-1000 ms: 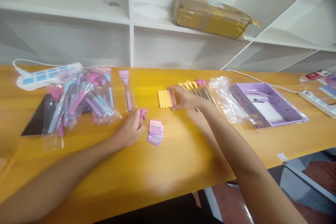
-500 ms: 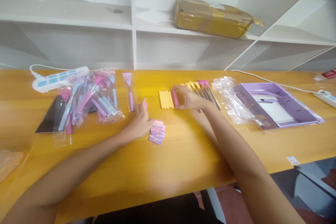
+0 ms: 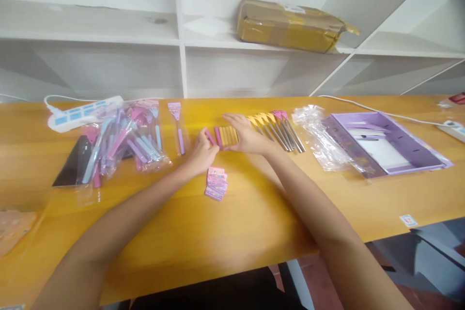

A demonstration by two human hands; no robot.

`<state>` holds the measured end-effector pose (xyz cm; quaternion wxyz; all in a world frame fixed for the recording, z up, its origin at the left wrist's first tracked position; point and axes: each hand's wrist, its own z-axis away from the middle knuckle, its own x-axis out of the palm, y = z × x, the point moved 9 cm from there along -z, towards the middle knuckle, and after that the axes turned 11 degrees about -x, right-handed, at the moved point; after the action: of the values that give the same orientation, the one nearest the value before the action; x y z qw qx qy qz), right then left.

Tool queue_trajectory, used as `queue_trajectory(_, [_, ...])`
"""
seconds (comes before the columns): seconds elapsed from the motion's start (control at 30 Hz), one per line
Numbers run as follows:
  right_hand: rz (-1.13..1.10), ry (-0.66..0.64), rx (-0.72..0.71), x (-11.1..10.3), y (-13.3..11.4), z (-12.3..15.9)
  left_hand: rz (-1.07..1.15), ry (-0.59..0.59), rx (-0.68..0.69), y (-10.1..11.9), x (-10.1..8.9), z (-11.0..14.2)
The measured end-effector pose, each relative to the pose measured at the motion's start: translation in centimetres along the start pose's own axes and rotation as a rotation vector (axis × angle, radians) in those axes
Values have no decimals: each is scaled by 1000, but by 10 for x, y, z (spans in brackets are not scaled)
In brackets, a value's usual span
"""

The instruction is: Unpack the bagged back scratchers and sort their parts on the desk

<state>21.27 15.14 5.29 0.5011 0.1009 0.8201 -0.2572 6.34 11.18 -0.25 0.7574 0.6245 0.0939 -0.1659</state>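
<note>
My left hand [image 3: 202, 152] rests on the yellow table [image 3: 232, 223] with a pink handle sleeve [image 3: 209, 136] pinched at its fingertips, just left of a row of yellow handle sleeves [image 3: 227, 135]. Another pink sleeve [image 3: 218, 137] lies at the row's left end. My right hand [image 3: 244, 134] lies flat over the row's right part, fingers stretched out. Right of it lies a fan of metal-shafted scratchers [image 3: 278, 126] with yellow and pink heads. A small stack of pink cards [image 3: 216, 183] sits below my hands.
A clear bag of pink and blue scratchers [image 3: 125, 138] lies at the left, beside a white power strip [image 3: 84, 111] and a dark sheet [image 3: 70, 167]. A single packed scratcher [image 3: 177, 123], crumpled plastic [image 3: 317, 138] and a purple box [image 3: 385, 147] are further right. A brown parcel [image 3: 290, 24] sits on the shelf.
My left hand has moved right and forward with the pink sleeve, up to the row's left end. My right hand has slid left over the yellow sleeves.
</note>
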Motion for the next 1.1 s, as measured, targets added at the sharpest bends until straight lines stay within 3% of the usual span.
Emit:
queue_trajectory(0.17, [160,56,144,-46,5,52,37,-49,75,3,2,-2])
queue_trajectory(0.33, [264,330,337,-96,26,128,16,-88,125,19,5,3])
queue_trajectory(0.43, [279,474,468,-110,47,168,-4,-88,121,20,5,3])
queue_trajectory(0.57, [262,590,596,-116,68,199,-7,-88,120,17,4,0])
queue_trajectory(0.73, [312,675,615,-119,70,206,18,-80,93,13,1,-4])
queue_trajectory(0.93, [355,717,498,-109,52,189,-61,-65,36,21,-7,1])
queue_trajectory(1.03, [346,692,440,-102,42,179,-182,-25,26,33,-30,1])
queue_trajectory(1.1, [333,675,419,-98,37,174,-266,69,62,45,-60,-3])
